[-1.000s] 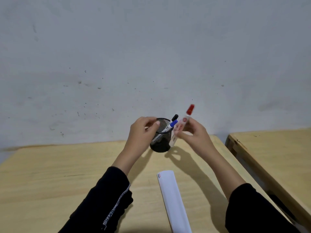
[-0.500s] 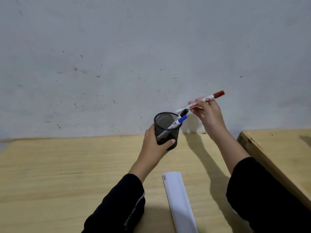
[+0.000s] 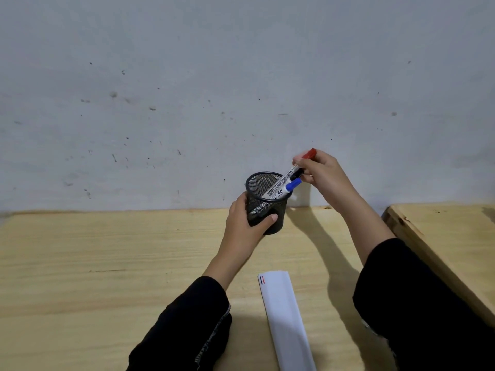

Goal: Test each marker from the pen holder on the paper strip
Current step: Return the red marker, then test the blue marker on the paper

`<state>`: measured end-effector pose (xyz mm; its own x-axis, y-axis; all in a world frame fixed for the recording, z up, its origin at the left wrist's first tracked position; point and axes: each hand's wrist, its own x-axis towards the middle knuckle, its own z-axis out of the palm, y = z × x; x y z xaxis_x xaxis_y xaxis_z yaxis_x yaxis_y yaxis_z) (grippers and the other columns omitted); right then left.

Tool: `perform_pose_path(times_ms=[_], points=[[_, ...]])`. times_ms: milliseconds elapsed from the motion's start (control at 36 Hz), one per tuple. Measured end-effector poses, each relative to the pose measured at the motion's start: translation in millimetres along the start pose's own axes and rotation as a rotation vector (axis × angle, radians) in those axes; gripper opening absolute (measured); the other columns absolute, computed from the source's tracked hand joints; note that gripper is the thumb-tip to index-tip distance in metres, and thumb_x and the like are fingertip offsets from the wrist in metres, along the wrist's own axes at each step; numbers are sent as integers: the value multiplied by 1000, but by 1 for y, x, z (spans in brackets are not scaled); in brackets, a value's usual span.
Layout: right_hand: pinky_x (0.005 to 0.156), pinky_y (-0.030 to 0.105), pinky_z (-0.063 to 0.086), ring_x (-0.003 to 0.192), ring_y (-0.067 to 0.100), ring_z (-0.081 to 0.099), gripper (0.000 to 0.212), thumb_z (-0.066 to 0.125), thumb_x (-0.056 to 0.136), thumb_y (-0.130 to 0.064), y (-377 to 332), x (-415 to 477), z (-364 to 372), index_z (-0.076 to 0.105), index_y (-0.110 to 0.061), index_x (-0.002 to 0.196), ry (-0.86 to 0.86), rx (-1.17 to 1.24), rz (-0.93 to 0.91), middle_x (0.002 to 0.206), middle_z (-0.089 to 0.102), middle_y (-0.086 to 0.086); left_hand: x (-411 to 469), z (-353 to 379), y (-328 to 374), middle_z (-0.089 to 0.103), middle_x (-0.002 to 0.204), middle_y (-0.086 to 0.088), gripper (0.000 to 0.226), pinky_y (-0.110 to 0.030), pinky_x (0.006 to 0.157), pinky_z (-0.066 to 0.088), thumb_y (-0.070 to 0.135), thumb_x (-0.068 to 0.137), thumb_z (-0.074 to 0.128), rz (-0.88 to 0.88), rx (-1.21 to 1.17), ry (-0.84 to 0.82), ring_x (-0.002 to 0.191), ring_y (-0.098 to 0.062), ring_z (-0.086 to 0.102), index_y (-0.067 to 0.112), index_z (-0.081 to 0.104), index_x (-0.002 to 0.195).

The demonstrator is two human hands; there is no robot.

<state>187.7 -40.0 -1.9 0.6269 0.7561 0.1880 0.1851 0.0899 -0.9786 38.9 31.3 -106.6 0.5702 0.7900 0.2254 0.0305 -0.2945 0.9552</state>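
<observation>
A black mesh pen holder [image 3: 261, 183] stands near the table's far edge, with my left hand [image 3: 245, 227] wrapped around its lower wall. My right hand [image 3: 322, 174] grips the red-capped marker [image 3: 309, 153] near its cap; its white barrel slants down into the holder. A blue-capped marker [image 3: 293, 184] and a black-capped marker [image 3: 298, 173] lean on the holder's right rim. The white paper strip [image 3: 285, 317] lies in front of me with short black, blue and red strokes at its far left corner.
The wooden table [image 3: 107, 263] runs up to a grey wall. A second wooden table [image 3: 455, 236] stands to the right, separated by a narrow gap. My black sleeves cover the near part of the table.
My right hand has lowered the red-capped marker from above the holder so its barrel now goes into it. My left hand has stayed around the holder.
</observation>
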Motion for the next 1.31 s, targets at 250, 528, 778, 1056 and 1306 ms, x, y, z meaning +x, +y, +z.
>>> perform_pose_path(times_ms=[250,528,778,1056,1306], points=[[57,15,52,71,15,67,13,51,86,-2,-1,-7,7,53,-10,76,43,82,88,81,69,13,-1,-1,-1,52,128,3,63,-37,102,46,30,71,74,13,-44,-7,117,-10,55,27,47,128],[72,21,55,65,9,58,18,50,86,-5,2,-10,7,66,-1,78,38,-52,62,79,67,5,-4,-1,-1,50,124,4,62,-37,104,44,25,75,74,16,-32,-2,119,-12,52,25,46,130],[78,28,55,91,21,63,12,54,86,-11,6,-21,7,62,-17,80,230,-4,-54,89,64,3,-5,-1,-2,52,128,1,67,-41,104,45,34,71,72,-3,-19,8,120,-13,53,25,45,132],[64,14,44,67,2,54,23,75,74,-20,36,-63,39,55,-12,84,431,-60,-163,79,58,-3,-5,-1,-2,54,128,0,64,-40,103,45,34,70,72,18,-28,20,120,-12,54,28,46,129],[59,14,37,62,12,45,26,77,70,-28,41,-40,43,57,-12,75,394,-281,-139,74,52,3,-5,-3,-2,52,131,-2,60,-21,97,47,17,79,73,35,-70,11,113,-3,56,20,44,132]])
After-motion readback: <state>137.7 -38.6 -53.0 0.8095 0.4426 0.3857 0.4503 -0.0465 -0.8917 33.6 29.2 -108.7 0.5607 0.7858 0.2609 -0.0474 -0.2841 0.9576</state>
